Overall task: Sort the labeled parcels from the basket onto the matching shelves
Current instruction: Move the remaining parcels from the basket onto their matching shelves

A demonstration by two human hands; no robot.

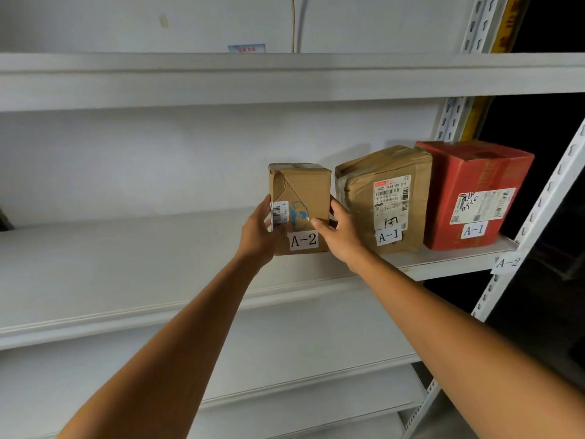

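Both arms are reaching up to the middle shelf (126, 264), and between the hands a small brown A-2 parcel (300, 191) is standing upright at the board. I cannot tell whether its weight is fully down. The left hand (259, 229) is grasping the box at its nine o'clock side, with the thumb lying over a barcode sticker. The right hand (340, 236) is clasping the three o'clock side, thumb pressing on the front face just above the white "A-2" label.

At three o'clock of the held box, just beside the right hand, a brown A-1 parcel (384, 201) is sitting on the same board, leaning slightly. A red A-1 parcel (471, 194) is touching it on the far side. A paper tag (508, 263) reading "A-2" is hanging at four o'clock on the shelf's front edge, by the slotted white post (538, 217). Another shelf (285, 77) is running across at twelve o'clock.
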